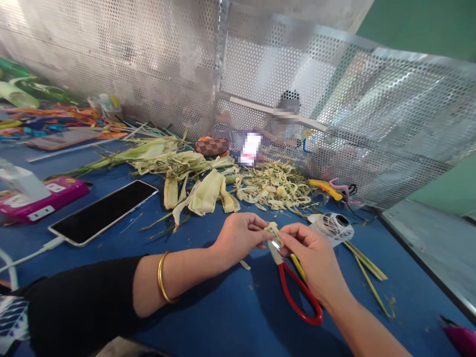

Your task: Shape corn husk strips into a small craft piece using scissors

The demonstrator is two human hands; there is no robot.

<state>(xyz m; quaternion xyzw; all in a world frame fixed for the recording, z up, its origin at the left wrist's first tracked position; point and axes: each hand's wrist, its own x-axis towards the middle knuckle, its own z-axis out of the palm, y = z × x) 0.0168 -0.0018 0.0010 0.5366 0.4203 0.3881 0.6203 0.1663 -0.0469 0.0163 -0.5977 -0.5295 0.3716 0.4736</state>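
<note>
My left hand (240, 238) has thumb and fingers pinched on one edge of a small pale strip of corn husk (273, 229). The other edge is pinched by my right hand (310, 253), so the two hands almost meet over the blue table. Directly below them are scissors with red-coated handles (286, 287), their metal partly covered by the fingers and the husk. I cannot tell whether the right hand also touches the scissors. A yellow piece (297, 267) shows beside the red handle, half hidden by the right hand.
Whole corn husks (206, 191) and a heap of shredded husk (277, 186) lie beyond my hands. A white mesh-wrapped roll (332, 227) stands right, near thin stalks (366, 265). At left lie a phone (104, 213) and a magenta power strip (40, 201). A perforated metal screen (267, 64) rises behind.
</note>
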